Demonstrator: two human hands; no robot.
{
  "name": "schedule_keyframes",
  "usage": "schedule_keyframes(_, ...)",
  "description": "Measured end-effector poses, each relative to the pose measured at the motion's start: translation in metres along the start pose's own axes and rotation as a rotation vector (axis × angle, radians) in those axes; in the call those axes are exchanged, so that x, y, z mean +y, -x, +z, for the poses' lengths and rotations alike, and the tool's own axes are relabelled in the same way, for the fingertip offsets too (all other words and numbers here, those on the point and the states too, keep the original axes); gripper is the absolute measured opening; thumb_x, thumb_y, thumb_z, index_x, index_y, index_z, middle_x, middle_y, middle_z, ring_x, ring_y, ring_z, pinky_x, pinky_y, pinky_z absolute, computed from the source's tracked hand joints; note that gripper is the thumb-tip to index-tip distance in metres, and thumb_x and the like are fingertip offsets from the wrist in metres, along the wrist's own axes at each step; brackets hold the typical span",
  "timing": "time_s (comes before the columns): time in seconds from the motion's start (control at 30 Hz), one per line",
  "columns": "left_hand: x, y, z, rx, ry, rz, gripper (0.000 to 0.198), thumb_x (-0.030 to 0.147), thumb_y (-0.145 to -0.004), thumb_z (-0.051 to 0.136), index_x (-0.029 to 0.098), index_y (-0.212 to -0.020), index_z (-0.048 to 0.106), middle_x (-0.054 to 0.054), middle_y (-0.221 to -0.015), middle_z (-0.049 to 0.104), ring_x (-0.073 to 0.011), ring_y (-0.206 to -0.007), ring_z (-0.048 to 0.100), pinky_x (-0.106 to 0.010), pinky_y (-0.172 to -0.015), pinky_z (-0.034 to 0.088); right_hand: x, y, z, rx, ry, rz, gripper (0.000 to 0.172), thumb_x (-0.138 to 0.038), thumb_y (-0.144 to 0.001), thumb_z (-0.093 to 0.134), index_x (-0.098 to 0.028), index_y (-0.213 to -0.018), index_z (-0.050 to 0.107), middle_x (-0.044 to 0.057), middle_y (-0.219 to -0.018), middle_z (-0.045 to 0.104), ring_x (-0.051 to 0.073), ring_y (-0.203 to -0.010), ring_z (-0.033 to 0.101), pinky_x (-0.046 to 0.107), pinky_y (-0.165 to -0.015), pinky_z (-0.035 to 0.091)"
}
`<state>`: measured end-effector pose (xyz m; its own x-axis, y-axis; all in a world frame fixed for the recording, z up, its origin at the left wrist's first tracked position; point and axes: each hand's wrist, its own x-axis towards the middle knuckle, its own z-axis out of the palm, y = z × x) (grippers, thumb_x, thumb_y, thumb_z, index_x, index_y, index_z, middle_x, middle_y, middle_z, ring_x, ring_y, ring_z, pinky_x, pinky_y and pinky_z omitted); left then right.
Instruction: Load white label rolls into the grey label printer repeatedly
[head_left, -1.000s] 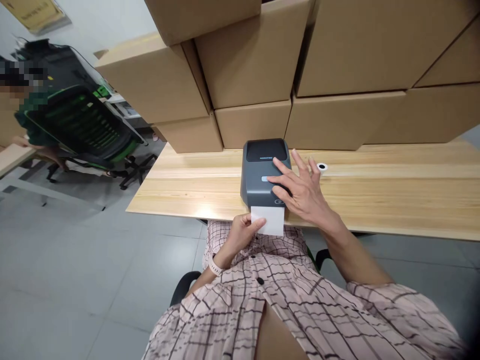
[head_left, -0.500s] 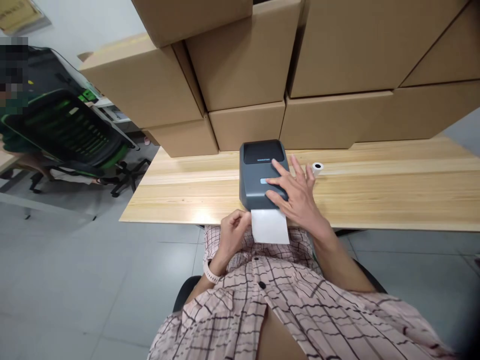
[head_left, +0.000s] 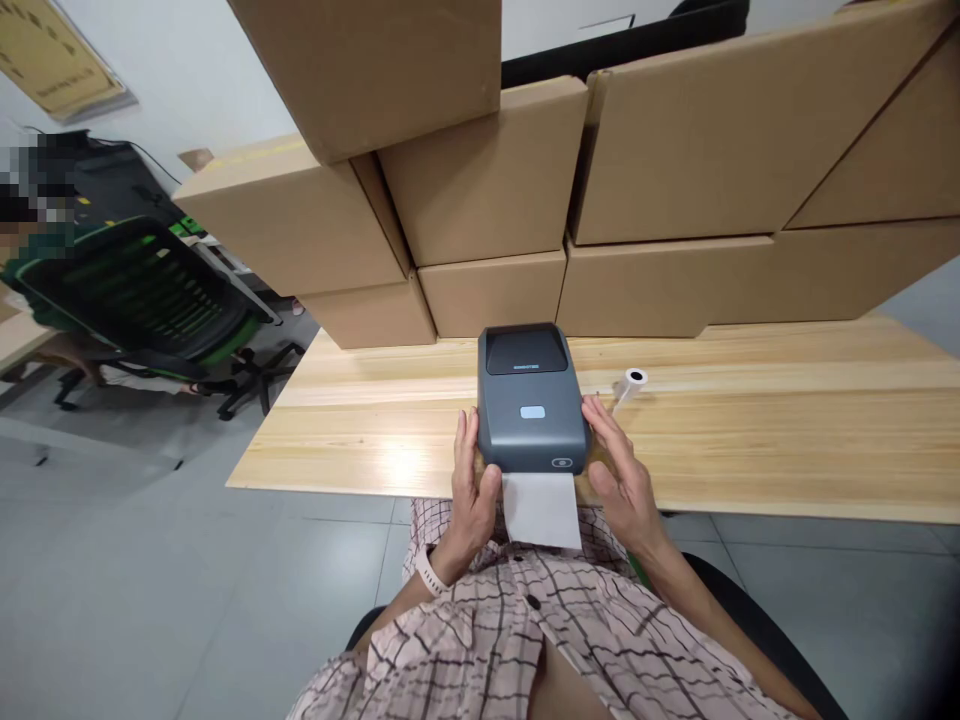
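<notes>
A dark grey label printer (head_left: 529, 440) with a black top window and a light blue button sits near the front edge of the wooden table. From its front slot a blank white paper sheet (head_left: 541, 512) hangs out over the table edge. My left hand (head_left: 472, 490) lies along the printer's left side, fingers straight, thumb by the front corner. Against the right side rest the fingertips of my right hand (head_left: 626, 485), its thumb apart from the fingers. Both hands are open, and their palms are partly hidden.
A small white paper roll (head_left: 635, 379) stands on the wooden table (head_left: 787, 420), right of the printer. Cardboard boxes (head_left: 667, 150) are stacked along the back. Leftward, a person sits on a black and green office chair (head_left: 142, 290).
My right hand has come off the printer's top to its right side. The left hand has opened and moved from the paper's edge to the printer's left side. The view has tilted up.
</notes>
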<state>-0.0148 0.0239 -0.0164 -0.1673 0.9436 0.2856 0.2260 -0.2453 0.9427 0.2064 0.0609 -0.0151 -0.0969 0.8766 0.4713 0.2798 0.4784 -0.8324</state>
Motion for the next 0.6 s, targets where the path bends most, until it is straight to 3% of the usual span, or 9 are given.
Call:
schedule_keyframes(0.13,-0.008,-0.001,0.002,0.046,0.046,0.004,0.068,0.062,-0.108,0.054,0.037,-0.170,0.044,-0.005,-0.185,0.031,-0.0309,-0.175,0.016,-0.051,-0.144,0.019,-0.001,0.000,-0.002,-0.018,-0.091,0.042,0.064,-0.066,-0.109,0.049,-0.039,-0.166,0.051,0.003,-0.180,0.042,0.037,-0.170,0.032,0.070,-0.137,0.028)
schedule_keyframes(0.33,-0.017,-0.004,0.004,0.105,0.160,0.051,0.064,0.061,-0.106,0.056,0.032,-0.163,0.055,-0.009,-0.178,0.045,-0.0348,-0.171,0.032,-0.054,-0.142,0.026,-0.005,-0.001,-0.003,-0.033,-0.185,0.042,0.056,-0.059,-0.111,0.051,-0.041,-0.163,0.054,0.001,-0.179,0.042,0.037,-0.170,0.031,0.073,-0.137,0.027)
schedule_keyframes(0.53,-0.018,0.004,0.019,0.118,0.261,0.022,0.071,0.053,-0.108,0.057,0.033,-0.173,0.037,-0.009,-0.183,0.036,-0.0310,-0.171,0.033,-0.046,-0.139,0.035,0.004,0.009,0.007,0.009,-0.239,0.118,0.062,-0.051,-0.110,0.055,-0.037,-0.170,0.043,0.003,-0.182,0.038,0.032,-0.170,0.034,0.060,-0.139,0.035)
schedule_keyframes(0.6,-0.019,0.006,0.023,0.146,0.261,0.026,0.068,0.053,-0.108,0.057,0.033,-0.171,0.040,-0.010,-0.182,0.037,-0.0309,-0.170,0.035,-0.045,-0.138,0.035,0.007,0.014,0.012,-0.002,-0.223,0.148,0.068,-0.050,-0.110,0.056,-0.037,-0.174,0.037,0.003,-0.183,0.033,0.031,-0.170,0.033,0.057,-0.138,0.036)
